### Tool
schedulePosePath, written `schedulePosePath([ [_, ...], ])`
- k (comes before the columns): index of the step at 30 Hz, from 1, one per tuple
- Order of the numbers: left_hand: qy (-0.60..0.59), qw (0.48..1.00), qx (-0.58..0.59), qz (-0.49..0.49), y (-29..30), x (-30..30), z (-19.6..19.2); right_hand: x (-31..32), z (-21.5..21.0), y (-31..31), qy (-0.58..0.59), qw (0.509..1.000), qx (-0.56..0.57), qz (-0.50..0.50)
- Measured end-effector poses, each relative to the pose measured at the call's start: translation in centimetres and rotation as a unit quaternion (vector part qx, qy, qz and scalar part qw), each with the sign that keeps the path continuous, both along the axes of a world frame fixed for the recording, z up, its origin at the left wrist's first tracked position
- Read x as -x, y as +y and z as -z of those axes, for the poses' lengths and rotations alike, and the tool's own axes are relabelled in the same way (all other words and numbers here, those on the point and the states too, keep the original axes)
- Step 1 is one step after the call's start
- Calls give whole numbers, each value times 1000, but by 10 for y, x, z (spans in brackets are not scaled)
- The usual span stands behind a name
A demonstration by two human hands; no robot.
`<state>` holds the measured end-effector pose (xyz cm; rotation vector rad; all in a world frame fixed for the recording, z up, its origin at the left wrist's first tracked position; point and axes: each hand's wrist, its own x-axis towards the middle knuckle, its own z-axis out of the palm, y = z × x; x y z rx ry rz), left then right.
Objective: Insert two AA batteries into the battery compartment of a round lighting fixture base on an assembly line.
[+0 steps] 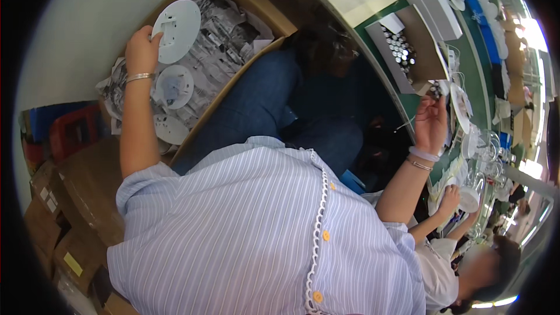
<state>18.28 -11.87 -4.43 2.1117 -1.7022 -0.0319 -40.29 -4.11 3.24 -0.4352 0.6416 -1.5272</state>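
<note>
My left hand (142, 53) grips the edge of a white round plate (185, 29) that has a rectangular cut-out fitting on its face. The plate is held above a large cardboard box (274, 14) lined with crumpled newspaper (224, 35). Lower in that box lie another white round plate (185, 81) and a third, partly hidden white disc (169, 129). On the right, my right hand (430, 122) is raised at the bench, its fingers curled together beside small shiny metal parts (435, 88). What those fingers hold is too small to tell. A thin white wire (403, 124) sticks out beside this hand.
An open carton (429, 52) of small metal parts stands on the green bench (376, 16), near a white box (433, 7). White discs (461, 108) and clear glassy parts line the bench. A co-worker's hand (449, 198) works nearby. Cardboard boxes (87, 186) are stacked lower left.
</note>
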Motion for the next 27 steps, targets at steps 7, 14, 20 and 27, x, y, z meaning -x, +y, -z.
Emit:
schedulePosePath([
  [7,-12,989,-121,83,-40,51,-79,-4,9,23,-15,998,-46,36],
  [14,-10,957,174,232,-67,164,-159,-9,7,43,-153,988,-21,5],
  [20,-108,845,360,381,-134,279,-138,-11,17,62,-176,983,-57,19],
  [27,-182,775,386,466,-145,325,-72,-10,14,88,-280,960,-27,2],
])
